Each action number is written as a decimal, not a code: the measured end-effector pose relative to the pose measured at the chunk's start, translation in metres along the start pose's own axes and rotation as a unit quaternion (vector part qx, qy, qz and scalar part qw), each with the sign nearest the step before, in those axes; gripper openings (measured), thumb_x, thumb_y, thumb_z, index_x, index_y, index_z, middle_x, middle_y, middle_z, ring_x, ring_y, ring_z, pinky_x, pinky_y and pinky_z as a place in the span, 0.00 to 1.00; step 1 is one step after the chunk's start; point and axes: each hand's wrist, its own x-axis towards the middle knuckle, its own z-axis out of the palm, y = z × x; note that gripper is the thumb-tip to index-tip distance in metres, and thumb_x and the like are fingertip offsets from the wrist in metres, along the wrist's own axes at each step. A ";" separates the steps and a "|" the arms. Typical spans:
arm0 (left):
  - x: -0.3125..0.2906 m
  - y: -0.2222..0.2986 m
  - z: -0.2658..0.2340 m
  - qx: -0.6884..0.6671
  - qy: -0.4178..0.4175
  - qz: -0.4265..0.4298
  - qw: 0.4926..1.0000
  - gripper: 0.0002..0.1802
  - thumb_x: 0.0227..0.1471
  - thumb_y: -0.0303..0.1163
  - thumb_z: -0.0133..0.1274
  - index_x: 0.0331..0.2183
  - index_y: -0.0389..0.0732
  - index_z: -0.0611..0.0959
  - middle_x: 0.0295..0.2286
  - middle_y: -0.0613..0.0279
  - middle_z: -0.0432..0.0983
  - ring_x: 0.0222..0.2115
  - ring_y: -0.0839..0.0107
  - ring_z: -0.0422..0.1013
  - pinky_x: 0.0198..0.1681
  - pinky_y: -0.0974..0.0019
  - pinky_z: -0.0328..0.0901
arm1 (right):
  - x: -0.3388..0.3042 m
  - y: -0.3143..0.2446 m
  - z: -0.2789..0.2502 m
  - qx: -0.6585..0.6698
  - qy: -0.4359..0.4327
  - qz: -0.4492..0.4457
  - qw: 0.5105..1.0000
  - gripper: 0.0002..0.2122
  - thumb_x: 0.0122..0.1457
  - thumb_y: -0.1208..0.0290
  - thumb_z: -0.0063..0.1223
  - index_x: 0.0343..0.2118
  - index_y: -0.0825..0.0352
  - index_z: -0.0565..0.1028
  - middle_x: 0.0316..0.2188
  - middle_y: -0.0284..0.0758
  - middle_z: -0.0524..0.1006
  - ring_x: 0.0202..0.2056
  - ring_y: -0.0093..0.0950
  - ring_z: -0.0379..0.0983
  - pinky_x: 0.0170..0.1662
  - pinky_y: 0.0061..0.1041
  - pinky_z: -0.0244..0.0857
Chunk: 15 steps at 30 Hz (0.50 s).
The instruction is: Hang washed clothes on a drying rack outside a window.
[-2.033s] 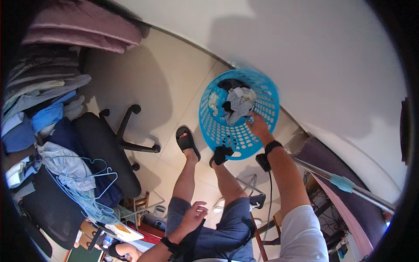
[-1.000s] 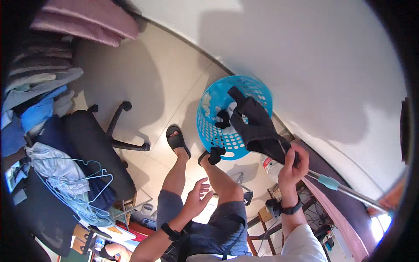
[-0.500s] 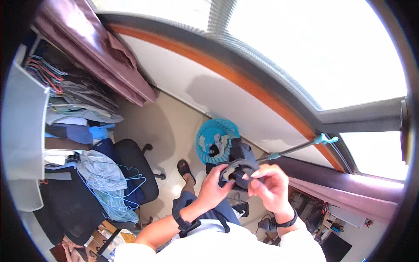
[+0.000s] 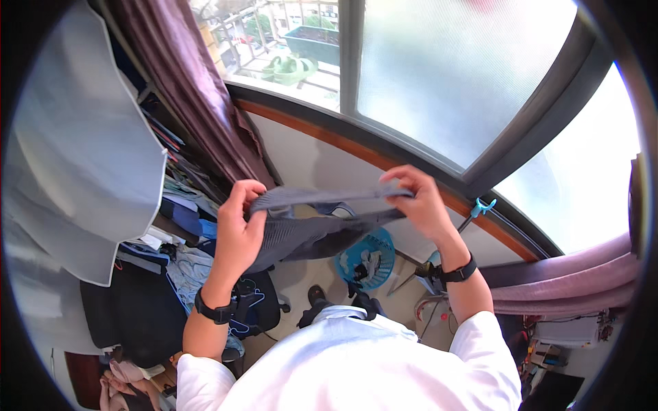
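A dark grey garment is stretched out between both hands at chest height, in front of the window. My left hand grips its left end and my right hand pinches the right end of its band. Below it, on the floor, stands a round blue laundry basket with a few clothes inside. Both wrists wear dark bands.
A dark purple curtain hangs at the left of the window, a pink one at the right. Piled clothes and an office chair stand at the left. A pole with a teal clip leans by the sill.
My right hand lifted the dark garment out of the basket. The left hand joined it, and both now hold it spread high. The view swung up from floor to window.
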 end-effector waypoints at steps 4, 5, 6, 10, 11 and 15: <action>-0.001 0.003 -0.021 0.093 -0.038 0.107 0.989 0.16 0.39 0.16 0.44 0.35 0.34 0.76 0.28 0.51 0.74 0.31 0.59 0.73 0.38 0.65 0.65 | 0.008 -0.058 0.011 0.281 0.008 -0.071 0.957 0.18 0.48 0.86 0.51 0.43 0.66 0.68 0.29 0.27 0.72 0.30 0.15 0.66 0.35 0.14 0.59; 0.000 0.002 -0.031 0.062 -0.038 0.042 0.996 0.14 0.41 0.16 0.44 0.34 0.34 0.77 0.30 0.51 0.74 0.32 0.60 0.72 0.37 0.66 0.65 | 0.006 -0.066 0.016 0.281 0.003 -0.074 0.957 0.18 0.48 0.86 0.51 0.43 0.66 0.68 0.29 0.27 0.72 0.30 0.15 0.66 0.35 0.14 0.59; 0.005 0.001 -0.037 0.060 0.004 0.025 0.998 0.14 0.41 0.17 0.45 0.34 0.34 0.77 0.29 0.52 0.74 0.31 0.60 0.72 0.36 0.66 0.65 | 0.004 -0.071 0.021 0.325 -0.043 -0.052 0.943 0.17 0.49 0.85 0.52 0.43 0.66 0.67 0.29 0.28 0.72 0.31 0.15 0.67 0.36 0.15 0.60; -0.023 0.018 -0.021 0.153 0.057 0.102 0.981 0.07 0.45 0.23 0.53 0.31 0.36 0.77 0.29 0.56 0.71 0.31 0.65 0.69 0.35 0.67 0.63 | -0.019 -0.094 0.051 0.370 -0.139 -0.068 0.916 0.13 0.51 0.80 0.55 0.40 0.65 0.67 0.31 0.28 0.72 0.34 0.15 0.68 0.38 0.16 0.63; -0.038 0.023 -0.011 0.106 -0.005 0.094 0.990 0.05 0.48 0.25 0.53 0.31 0.37 0.77 0.31 0.58 0.70 0.30 0.69 0.68 0.35 0.69 0.63 | -0.028 -0.098 0.058 0.344 -0.142 -0.082 0.925 0.12 0.52 0.79 0.55 0.38 0.65 0.67 0.31 0.28 0.71 0.34 0.14 0.68 0.37 0.16 0.63; -0.093 0.012 0.036 -0.540 -0.148 -0.189 0.806 0.30 0.60 0.52 0.33 0.47 0.36 0.72 0.42 0.60 0.71 0.43 0.70 0.67 0.47 0.65 0.60 | -0.056 -0.081 0.098 0.034 -0.202 -0.184 0.961 0.09 0.50 0.77 0.57 0.32 0.66 0.68 0.28 0.32 0.70 0.31 0.22 0.69 0.34 0.21 0.63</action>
